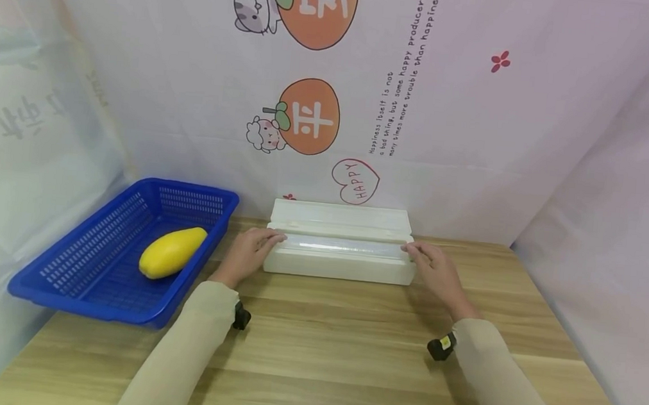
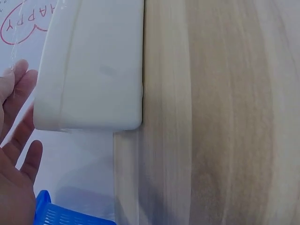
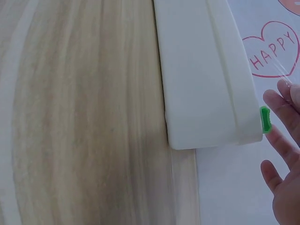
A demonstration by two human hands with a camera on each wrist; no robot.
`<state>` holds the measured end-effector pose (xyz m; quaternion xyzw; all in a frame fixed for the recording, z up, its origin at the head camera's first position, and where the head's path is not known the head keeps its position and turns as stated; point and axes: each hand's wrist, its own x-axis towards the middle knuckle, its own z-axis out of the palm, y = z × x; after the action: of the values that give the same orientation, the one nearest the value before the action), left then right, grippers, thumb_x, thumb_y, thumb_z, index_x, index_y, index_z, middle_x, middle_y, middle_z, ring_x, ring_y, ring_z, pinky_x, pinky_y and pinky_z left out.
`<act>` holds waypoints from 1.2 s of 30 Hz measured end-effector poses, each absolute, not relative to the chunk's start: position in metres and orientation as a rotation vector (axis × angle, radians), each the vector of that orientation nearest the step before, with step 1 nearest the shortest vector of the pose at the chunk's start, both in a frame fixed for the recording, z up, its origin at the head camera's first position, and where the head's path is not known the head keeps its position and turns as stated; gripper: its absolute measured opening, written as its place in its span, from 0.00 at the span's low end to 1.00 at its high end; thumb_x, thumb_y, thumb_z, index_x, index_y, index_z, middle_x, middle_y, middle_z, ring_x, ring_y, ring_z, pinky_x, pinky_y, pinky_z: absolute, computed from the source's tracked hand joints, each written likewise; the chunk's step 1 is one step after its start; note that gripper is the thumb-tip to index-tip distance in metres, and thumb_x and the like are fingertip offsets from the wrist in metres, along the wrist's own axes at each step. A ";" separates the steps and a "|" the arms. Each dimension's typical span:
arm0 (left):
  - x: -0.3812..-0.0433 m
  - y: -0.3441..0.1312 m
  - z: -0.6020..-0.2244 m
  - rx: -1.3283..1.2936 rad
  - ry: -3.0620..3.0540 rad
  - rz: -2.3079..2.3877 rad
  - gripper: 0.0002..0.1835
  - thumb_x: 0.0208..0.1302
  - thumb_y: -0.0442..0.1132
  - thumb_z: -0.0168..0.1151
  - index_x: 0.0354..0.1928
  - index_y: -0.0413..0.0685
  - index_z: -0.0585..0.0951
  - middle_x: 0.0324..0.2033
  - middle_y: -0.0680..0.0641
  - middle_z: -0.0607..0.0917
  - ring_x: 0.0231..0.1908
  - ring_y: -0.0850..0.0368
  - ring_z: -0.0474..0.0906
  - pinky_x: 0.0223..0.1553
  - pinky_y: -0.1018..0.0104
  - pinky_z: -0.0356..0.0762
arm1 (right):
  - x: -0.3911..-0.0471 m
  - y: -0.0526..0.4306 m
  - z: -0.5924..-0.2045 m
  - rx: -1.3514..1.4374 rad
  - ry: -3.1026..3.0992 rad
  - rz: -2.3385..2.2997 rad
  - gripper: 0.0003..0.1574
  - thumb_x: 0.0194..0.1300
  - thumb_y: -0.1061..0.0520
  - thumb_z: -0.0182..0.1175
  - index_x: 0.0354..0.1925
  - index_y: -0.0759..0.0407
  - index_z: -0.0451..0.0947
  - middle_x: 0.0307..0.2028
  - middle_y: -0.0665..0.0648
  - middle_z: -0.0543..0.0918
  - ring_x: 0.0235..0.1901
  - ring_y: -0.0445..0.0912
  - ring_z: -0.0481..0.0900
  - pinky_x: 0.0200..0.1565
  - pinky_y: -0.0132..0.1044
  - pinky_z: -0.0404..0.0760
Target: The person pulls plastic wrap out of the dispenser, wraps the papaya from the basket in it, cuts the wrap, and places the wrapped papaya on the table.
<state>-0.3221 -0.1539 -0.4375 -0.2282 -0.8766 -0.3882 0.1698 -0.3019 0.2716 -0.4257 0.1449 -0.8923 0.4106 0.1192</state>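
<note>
A long white cling film dispenser box point(image 1: 339, 267) stands at the back of the wooden table, its lid point(image 1: 342, 215) raised. Clear cling film point(image 1: 332, 245) shows across the opening. At the box's left end my left hand point(image 1: 246, 255) pinches the film between thumb and fingertips; in the left wrist view the film runs up from the fingertips point(image 2: 21, 68). My right hand point(image 1: 438, 275) pinches the film likewise at the right end. A small green piece point(image 3: 266, 120) sits on the box's edge near the right fingers.
Left of the box, a blue plastic basket point(image 1: 89, 307) holds a yellow papaya-like fruit point(image 1: 172, 253). A white printed cloth point(image 1: 454, 111) hangs right behind the box, and cloth also lines both sides. Bare wooden table point(image 1: 334, 358) lies in front of the box.
</note>
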 end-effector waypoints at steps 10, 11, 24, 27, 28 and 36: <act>-0.322 -0.150 -0.430 -0.574 -2.488 -1.149 0.14 0.77 0.45 0.54 0.49 0.47 0.87 0.47 0.46 0.88 0.50 0.50 0.83 0.53 0.51 0.79 | -0.303 0.267 -0.418 0.371 -2.640 1.278 0.30 0.79 0.36 0.41 0.56 0.55 0.77 0.60 0.59 0.79 0.62 0.59 0.72 0.61 0.63 0.68; -0.323 -0.150 -0.430 -0.580 -2.477 -1.146 0.14 0.77 0.44 0.55 0.48 0.46 0.87 0.46 0.46 0.88 0.49 0.50 0.83 0.52 0.51 0.80 | -0.303 0.268 -0.418 0.373 -2.637 1.283 0.30 0.79 0.36 0.41 0.56 0.55 0.77 0.60 0.60 0.79 0.62 0.60 0.72 0.61 0.63 0.68; -0.323 -0.147 -0.424 -0.564 -2.426 -1.210 0.15 0.78 0.45 0.53 0.48 0.46 0.86 0.45 0.47 0.88 0.47 0.51 0.83 0.50 0.51 0.81 | -0.307 0.269 -0.411 0.379 -2.603 1.324 0.29 0.79 0.37 0.42 0.53 0.57 0.77 0.55 0.60 0.81 0.60 0.58 0.74 0.62 0.61 0.68; -0.323 -0.146 -0.422 -0.564 -2.421 -1.226 0.15 0.78 0.46 0.52 0.48 0.47 0.85 0.46 0.48 0.88 0.47 0.52 0.83 0.50 0.51 0.80 | -0.306 0.268 -0.409 0.378 -2.591 1.335 0.29 0.79 0.37 0.42 0.52 0.57 0.76 0.54 0.60 0.82 0.60 0.58 0.74 0.61 0.61 0.70; -0.323 -0.146 -0.421 -0.565 -2.419 -1.228 0.16 0.78 0.47 0.52 0.48 0.47 0.85 0.46 0.48 0.88 0.47 0.52 0.83 0.50 0.52 0.80 | -0.306 0.268 -0.408 0.382 -2.585 1.341 0.29 0.79 0.37 0.42 0.52 0.56 0.76 0.53 0.61 0.82 0.59 0.58 0.75 0.61 0.61 0.70; -0.319 -0.142 -0.412 -0.555 -2.407 -1.250 0.16 0.79 0.47 0.50 0.49 0.46 0.84 0.46 0.47 0.87 0.49 0.50 0.82 0.51 0.52 0.80 | -0.302 0.269 -0.403 0.415 -2.533 1.381 0.30 0.78 0.35 0.43 0.53 0.57 0.75 0.50 0.59 0.83 0.55 0.56 0.77 0.59 0.60 0.72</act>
<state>-0.3186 -0.1422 -0.4118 -0.1968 -0.8544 -0.4437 0.1855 -0.3022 0.2695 -0.4025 0.1414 -0.8634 0.4709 0.1132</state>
